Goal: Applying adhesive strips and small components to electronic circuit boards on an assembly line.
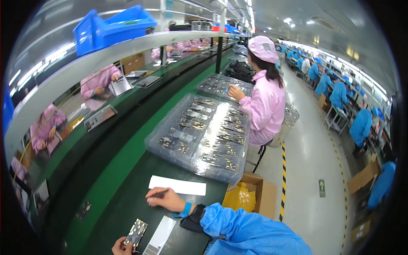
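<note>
My left hand, at the lower edge, pinches the near end of a small circuit board with gold and silver patches. Farther up the bench, my right hand has its fingers closed round a slim dark tool, whose kind I cannot make out. A blue band and a dark strap circle that wrist. Just beyond the right hand lies a white paper strip. Between my hands and the bench edge is a second white strip with grey marks at its near end.
Clear plastic trays full of circuit boards stand ahead on the dark green bench. A co-worker in pink sits beyond them. On the left runs a conveyor carrying a loose board. An open carton stands right of the bench.
</note>
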### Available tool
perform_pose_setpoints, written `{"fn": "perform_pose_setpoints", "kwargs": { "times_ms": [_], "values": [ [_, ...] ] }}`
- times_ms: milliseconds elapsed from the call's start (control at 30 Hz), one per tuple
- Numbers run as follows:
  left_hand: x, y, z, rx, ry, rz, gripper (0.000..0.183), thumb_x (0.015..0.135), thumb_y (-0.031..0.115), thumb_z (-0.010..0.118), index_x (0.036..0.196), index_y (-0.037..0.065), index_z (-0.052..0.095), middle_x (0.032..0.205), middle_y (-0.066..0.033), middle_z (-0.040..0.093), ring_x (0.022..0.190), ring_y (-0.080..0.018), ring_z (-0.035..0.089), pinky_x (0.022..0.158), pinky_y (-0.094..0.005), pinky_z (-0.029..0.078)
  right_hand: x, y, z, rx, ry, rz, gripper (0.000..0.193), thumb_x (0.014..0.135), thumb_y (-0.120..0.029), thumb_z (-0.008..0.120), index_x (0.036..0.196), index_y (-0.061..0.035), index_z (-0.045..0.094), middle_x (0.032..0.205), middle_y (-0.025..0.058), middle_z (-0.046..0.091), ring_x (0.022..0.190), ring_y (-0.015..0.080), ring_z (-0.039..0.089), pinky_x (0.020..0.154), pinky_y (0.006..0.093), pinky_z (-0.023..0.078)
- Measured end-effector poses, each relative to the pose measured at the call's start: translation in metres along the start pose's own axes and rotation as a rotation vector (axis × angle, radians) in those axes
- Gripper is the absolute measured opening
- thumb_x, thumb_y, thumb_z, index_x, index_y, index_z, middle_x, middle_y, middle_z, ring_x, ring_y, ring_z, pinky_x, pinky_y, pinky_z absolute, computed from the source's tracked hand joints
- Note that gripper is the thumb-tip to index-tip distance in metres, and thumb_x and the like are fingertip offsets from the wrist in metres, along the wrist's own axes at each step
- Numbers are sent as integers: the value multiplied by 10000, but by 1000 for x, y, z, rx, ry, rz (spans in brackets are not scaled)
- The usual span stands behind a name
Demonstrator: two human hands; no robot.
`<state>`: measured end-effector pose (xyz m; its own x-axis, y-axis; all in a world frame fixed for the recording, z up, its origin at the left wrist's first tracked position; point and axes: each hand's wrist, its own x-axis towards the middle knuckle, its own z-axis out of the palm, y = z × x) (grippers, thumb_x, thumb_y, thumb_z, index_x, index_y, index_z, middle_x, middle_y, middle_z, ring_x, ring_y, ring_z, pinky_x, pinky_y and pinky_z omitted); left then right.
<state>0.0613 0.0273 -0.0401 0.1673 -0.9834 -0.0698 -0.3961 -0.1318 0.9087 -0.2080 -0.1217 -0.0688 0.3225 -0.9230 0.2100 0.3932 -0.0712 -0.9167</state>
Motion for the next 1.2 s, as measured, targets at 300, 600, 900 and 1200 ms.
{"fn": "perform_pose_setpoints", "kwargs": {
  "times_ms": [300,600,900,1200],
  "values": [
    [-41,-2,-1,529,209,465,296,675,-22,705,966,-14,648,955,-131,658,821,-275,616,712,-323,500,-49,-18,32,-124,116,88,194,853,-15,661,1042,27,648,1035,60,625,941,143,621,845,254,509],
    [-52,9,17,588,-296,450,327,772,128,690,1086,73,619,1237,-56,554,878,-215,580,722,-313,525,-101,-12,74,-196,45,287,90,862,-4,634,929,49,607,843,84,632,702,112,630,633,218,534],
    [-58,-1,17,618,-276,500,382,772,148,684,1149,130,625,1309,-20,519,812,-185,546,677,-288,533,-103,13,90,-604,159,168,134,862,-94,674,868,34,631,693,46,637,622,58,604,553,197,484],
    [-55,-2,23,755,-336,581,407,798,176,632,1204,199,612,1356,0,484,845,-172,531,666,-286,530,-109,16,81,-483,112,222,117,847,-52,682,914,37,645,773,61,659,662,67,619,568,202,489]
  ]
}}
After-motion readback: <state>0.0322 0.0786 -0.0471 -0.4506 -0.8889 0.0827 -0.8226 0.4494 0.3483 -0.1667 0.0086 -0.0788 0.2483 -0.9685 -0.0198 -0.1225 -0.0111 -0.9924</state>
